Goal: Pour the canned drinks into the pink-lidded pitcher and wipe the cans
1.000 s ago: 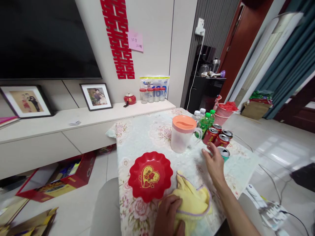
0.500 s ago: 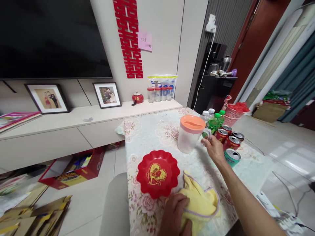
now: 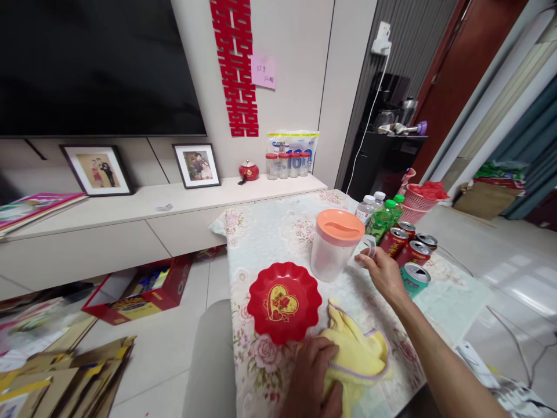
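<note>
A frosted plastic pitcher [image 3: 331,255] with an orange lid stands on the flowered tablecloth, leaning slightly. My right hand [image 3: 383,276] has its fingers closed on the pitcher's clear handle, on the right side. Near the front edge, my left hand [image 3: 314,368] is curled with its fingers on a yellow cloth [image 3: 359,348] with a purple edge. Part of that cloth is hidden behind the hand. Just beyond my left fingertips lies a red scalloped plate [image 3: 282,276] with a gold heart print.
Several drink cans [image 3: 414,277] and green-capped bottles [image 3: 380,223] stand right of the pitcher. Behind the table runs a white cabinet [image 3: 191,217] with picture frames [image 3: 198,166] and glass jars [image 3: 282,167]. A red box [image 3: 143,293] and flattened cardboard [image 3: 73,383] lie on the floor at left.
The pitcher, held by my right hand, has come a little nearer to me and to the plate. My left hand stays on the cloth. The whole view has shifted slightly.
</note>
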Tool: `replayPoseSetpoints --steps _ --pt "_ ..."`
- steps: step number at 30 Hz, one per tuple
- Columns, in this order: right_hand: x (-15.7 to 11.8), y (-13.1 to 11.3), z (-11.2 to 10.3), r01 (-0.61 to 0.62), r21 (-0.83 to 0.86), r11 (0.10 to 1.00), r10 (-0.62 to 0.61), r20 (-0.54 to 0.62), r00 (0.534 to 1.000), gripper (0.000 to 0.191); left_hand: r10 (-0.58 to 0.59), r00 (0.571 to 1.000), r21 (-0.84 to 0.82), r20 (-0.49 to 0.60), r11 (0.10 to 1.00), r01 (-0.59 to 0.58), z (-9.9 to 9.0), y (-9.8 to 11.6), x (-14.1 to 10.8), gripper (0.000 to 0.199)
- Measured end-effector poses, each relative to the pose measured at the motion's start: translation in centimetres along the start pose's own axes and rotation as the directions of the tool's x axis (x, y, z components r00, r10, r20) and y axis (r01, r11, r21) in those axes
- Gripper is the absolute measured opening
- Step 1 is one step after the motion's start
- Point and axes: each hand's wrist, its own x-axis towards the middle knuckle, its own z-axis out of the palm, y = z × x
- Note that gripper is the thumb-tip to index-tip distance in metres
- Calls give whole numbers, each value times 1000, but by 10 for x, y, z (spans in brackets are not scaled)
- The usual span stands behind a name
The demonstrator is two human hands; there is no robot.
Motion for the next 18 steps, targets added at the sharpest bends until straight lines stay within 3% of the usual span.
replayPoseSetpoints --steps 12,18 --pt "-8 -3 -6 42 61 997 -48 103 993 32 52 997 31 60 998 -54 -26 21 22 63" --pt "-9 -5 -8 30 39 999 -34 97 995 32 62 997 34 52 997 -64 -25 22 21 63"
